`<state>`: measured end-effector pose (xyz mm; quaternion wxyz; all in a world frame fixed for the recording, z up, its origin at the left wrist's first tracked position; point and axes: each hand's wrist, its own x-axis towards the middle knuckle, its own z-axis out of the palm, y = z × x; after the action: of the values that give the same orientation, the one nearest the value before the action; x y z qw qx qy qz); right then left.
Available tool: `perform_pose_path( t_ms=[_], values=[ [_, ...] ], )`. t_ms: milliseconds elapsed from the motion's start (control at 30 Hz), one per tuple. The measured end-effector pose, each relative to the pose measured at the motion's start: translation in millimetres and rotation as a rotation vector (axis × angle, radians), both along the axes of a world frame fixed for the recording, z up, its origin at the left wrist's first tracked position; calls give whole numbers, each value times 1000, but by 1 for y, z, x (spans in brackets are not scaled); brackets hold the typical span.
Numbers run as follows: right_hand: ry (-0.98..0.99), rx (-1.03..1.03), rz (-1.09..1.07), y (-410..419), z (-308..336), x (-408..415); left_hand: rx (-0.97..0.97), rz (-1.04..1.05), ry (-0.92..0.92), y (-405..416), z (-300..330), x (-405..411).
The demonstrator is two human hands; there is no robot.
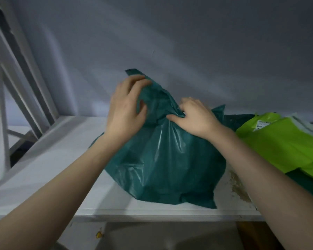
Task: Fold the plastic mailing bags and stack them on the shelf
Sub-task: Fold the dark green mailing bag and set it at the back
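Crumpled dark green mailing bag (163, 159) stands bunched on the white shelf (52, 159)

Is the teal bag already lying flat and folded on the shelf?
No: the teal bag stands bunched up on the shelf, gripped near its top by both the left hand and right hand.

Dim bluish light, soft sheen on teal bag (163, 159), motion blur, wide-angle bending at edges
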<state>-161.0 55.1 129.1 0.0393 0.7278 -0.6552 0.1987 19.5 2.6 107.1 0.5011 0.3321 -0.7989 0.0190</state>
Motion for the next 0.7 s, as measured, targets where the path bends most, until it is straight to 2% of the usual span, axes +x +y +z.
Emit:
perform_pose_path(
  t_ms=[133,267,367,433,500,533,600,700],
  values=[
    [-163,-108,-107,7,-8,-7,403,177,59,4,-28,18],
    [-437,-275,-153,7,-19,-16,756,383,-123,-1,-50,32],
    [-591,-374,-206,10,-26,-16,888,438,-167,-1,-59,39],
    [-704,-400,-277,13,-30,-15,946,298,70,0,-60,43],
    [-842,-392,-357,15,-35,-14,1147,27,401,4,-55,40],
    [-890,-383,-382,16,-38,-13,1213,-61,475,5,-54,39],
    [-948,-337,-392,18,-45,-12,1212,-124,500,4,-54,34],
    [-1003,-175,-390,18,-57,-16,1046,-92,503,0,-58,30]
  ],
)
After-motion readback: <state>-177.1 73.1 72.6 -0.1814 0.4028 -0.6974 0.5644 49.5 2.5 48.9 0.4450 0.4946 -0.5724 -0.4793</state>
